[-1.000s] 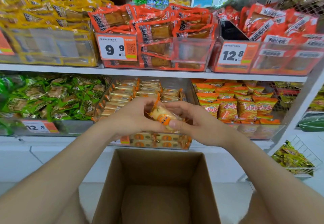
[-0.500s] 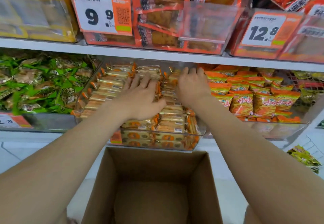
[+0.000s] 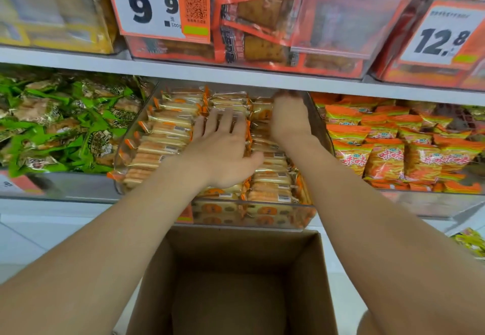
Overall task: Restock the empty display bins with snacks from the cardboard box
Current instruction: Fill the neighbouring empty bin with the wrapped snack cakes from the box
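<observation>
A clear display bin on the lower shelf holds rows of pale cracker packets with orange ends. My left hand lies flat on the packets in the bin's middle, fingers spread and straight. My right hand reaches deeper along the bin's right side, its fingertips blurred and dark under the upper shelf edge, resting on the packets there. Below my arms stands the open cardboard box; its inside looks bare.
Green snack bags fill the bin to the left, orange bags the bin to the right. The upper shelf carries red and yellow packs behind price tags 9.9 and 12.8. A wire basket sits low right.
A second ago both hands held one cracker packet in front of the bin. They have since gone into the bin, and my right hand has pushed further back while the view moved closer.
</observation>
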`<control>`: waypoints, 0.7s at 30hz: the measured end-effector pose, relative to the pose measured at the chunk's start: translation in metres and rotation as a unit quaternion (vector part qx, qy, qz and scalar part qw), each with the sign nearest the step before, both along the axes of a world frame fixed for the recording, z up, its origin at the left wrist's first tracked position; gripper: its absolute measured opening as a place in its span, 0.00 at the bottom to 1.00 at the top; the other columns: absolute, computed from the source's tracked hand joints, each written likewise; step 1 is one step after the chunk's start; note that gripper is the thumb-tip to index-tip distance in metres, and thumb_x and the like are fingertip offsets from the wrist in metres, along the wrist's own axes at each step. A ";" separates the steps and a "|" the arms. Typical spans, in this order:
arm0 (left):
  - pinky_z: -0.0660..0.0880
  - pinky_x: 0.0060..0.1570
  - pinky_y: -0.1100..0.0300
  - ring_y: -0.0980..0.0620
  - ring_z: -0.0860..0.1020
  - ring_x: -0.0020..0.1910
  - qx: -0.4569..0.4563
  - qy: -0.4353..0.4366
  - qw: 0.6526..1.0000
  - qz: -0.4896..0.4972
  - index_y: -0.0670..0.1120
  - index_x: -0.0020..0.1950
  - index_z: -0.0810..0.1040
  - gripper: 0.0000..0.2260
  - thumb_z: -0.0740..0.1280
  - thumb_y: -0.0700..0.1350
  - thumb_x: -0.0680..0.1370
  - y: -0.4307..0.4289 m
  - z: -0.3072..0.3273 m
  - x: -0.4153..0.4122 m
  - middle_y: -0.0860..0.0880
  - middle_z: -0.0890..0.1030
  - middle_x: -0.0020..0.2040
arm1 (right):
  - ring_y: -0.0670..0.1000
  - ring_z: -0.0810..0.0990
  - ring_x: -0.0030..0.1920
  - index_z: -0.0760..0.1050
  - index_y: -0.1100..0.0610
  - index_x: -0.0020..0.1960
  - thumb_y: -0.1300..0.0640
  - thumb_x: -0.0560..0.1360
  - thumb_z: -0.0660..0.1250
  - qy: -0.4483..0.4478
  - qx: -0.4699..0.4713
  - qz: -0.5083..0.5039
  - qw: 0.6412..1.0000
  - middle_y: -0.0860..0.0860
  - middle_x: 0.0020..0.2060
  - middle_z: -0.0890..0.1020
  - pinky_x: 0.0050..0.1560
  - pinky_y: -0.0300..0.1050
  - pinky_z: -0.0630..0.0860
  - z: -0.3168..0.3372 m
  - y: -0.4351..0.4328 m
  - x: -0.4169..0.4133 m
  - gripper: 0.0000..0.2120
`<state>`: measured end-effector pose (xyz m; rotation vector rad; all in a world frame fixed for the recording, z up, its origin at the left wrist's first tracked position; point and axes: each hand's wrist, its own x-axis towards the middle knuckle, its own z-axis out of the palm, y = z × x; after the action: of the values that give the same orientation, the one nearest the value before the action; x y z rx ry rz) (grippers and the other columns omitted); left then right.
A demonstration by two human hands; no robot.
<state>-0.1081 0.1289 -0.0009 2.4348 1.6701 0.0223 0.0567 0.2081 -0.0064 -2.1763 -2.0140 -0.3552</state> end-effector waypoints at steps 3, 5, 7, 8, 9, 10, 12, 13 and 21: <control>0.43 0.82 0.38 0.41 0.45 0.85 0.059 -0.018 0.998 -0.013 0.46 0.86 0.50 0.36 0.48 0.65 0.84 -0.004 0.003 -0.001 0.44 0.49 0.86 | 0.67 0.71 0.70 0.75 0.60 0.67 0.66 0.77 0.66 -0.012 0.022 -0.009 1.000 0.65 0.69 0.73 0.65 0.58 0.73 -0.006 -0.010 -0.001 0.18; 0.49 0.82 0.37 0.41 0.52 0.84 0.097 -0.034 0.995 -0.018 0.46 0.84 0.57 0.33 0.46 0.64 0.85 -0.012 0.008 -0.003 0.45 0.58 0.84 | 0.68 0.64 0.74 0.68 0.61 0.75 0.63 0.77 0.68 -0.032 -0.003 0.002 0.999 0.66 0.74 0.66 0.69 0.59 0.69 -0.008 -0.019 -0.002 0.26; 0.55 0.80 0.37 0.42 0.59 0.82 0.137 -0.052 0.989 -0.032 0.47 0.81 0.65 0.30 0.45 0.62 0.85 -0.024 0.013 -0.008 0.46 0.67 0.81 | 0.66 0.64 0.74 0.58 0.63 0.80 0.62 0.76 0.71 -0.025 -0.009 0.025 0.999 0.65 0.75 0.66 0.70 0.58 0.68 -0.005 -0.032 -0.001 0.36; 0.59 0.79 0.38 0.43 0.62 0.80 0.157 -0.061 0.985 -0.040 0.49 0.78 0.68 0.28 0.47 0.61 0.85 -0.030 0.013 -0.011 0.47 0.70 0.78 | 0.65 0.65 0.74 0.57 0.63 0.81 0.61 0.76 0.71 -0.020 0.003 0.035 0.999 0.64 0.74 0.67 0.69 0.57 0.69 -0.003 -0.038 0.001 0.38; 0.62 0.77 0.41 0.44 0.65 0.77 0.175 -0.074 0.981 -0.048 0.50 0.76 0.71 0.24 0.51 0.59 0.86 -0.037 0.014 -0.015 0.48 0.72 0.75 | 0.65 0.66 0.73 0.59 0.62 0.80 0.60 0.75 0.71 -0.021 0.019 0.042 0.999 0.63 0.73 0.68 0.68 0.57 0.69 0.002 -0.049 0.003 0.38; 0.65 0.75 0.44 0.46 0.67 0.74 0.195 -0.090 0.975 -0.054 0.50 0.73 0.73 0.20 0.55 0.56 0.86 -0.045 0.015 -0.018 0.49 0.74 0.72 | 0.65 0.68 0.71 0.63 0.61 0.79 0.59 0.75 0.72 -0.028 0.032 0.051 0.998 0.62 0.72 0.70 0.66 0.58 0.70 0.007 -0.062 0.005 0.35; 0.70 0.65 0.50 0.49 0.70 0.65 0.230 -0.123 0.964 -0.053 0.52 0.66 0.75 0.12 0.62 0.52 0.84 -0.064 0.016 -0.026 0.52 0.75 0.63 | 0.64 0.71 0.66 0.72 0.59 0.73 0.59 0.74 0.71 -0.019 0.052 0.080 0.995 0.61 0.67 0.74 0.62 0.58 0.72 0.016 -0.097 0.007 0.27; 0.71 0.60 0.53 0.51 0.71 0.60 0.242 -0.140 0.959 -0.051 0.52 0.61 0.76 0.09 0.64 0.52 0.83 -0.074 0.017 -0.030 0.54 0.74 0.59 | 0.63 0.74 0.63 0.75 0.58 0.69 0.60 0.74 0.70 0.004 0.054 0.100 0.993 0.59 0.63 0.76 0.60 0.57 0.74 0.018 -0.118 0.008 0.23; 0.76 0.46 0.51 0.49 0.76 0.48 0.252 -0.095 0.961 -0.065 0.52 0.49 0.80 0.03 0.71 0.46 0.76 -0.130 -0.001 -0.053 0.54 0.77 0.46 | 0.56 0.79 0.61 0.81 0.51 0.66 0.62 0.77 0.69 0.077 0.009 0.245 0.966 0.51 0.60 0.82 0.58 0.56 0.79 -0.029 -0.214 0.013 0.19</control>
<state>-0.1616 -0.0012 -0.0016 2.7775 1.5601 0.7231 0.0700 -0.0061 -0.0357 -1.5579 -2.3408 -0.1307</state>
